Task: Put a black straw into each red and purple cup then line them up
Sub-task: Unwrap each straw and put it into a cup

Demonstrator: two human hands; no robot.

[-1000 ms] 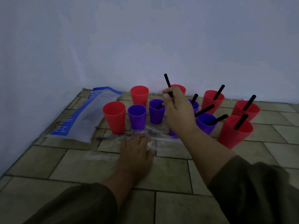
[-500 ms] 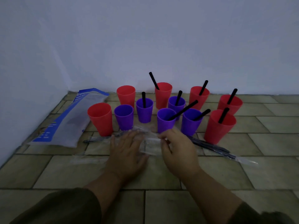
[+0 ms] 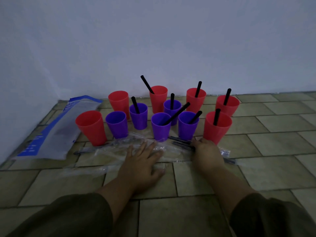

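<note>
Several red and purple cups stand grouped on the tiled floor near the wall. Black straws stick out of most of them, such as the front purple cup (image 3: 160,127) and the front right red cup (image 3: 217,127). The front left red cup (image 3: 91,128), the back left red cup (image 3: 118,103) and the leftmost purple cup (image 3: 117,124) hold no straw. My left hand (image 3: 141,162) lies flat on a clear plastic wrapper (image 3: 116,151). My right hand (image 3: 207,153) has its fingers curled down onto the loose black straws (image 3: 181,143) lying in front of the cups.
A blue and white plastic bag (image 3: 56,132) lies at the left by the wall corner. The wall (image 3: 171,48) rises right behind the cups. Bare tiles (image 3: 273,142) stretch to the right and towards me.
My right hand left a straw in a purple cup, dropped to the floor and slid right onto the loose straws. My left hand stayed flat on the wrapper.
</note>
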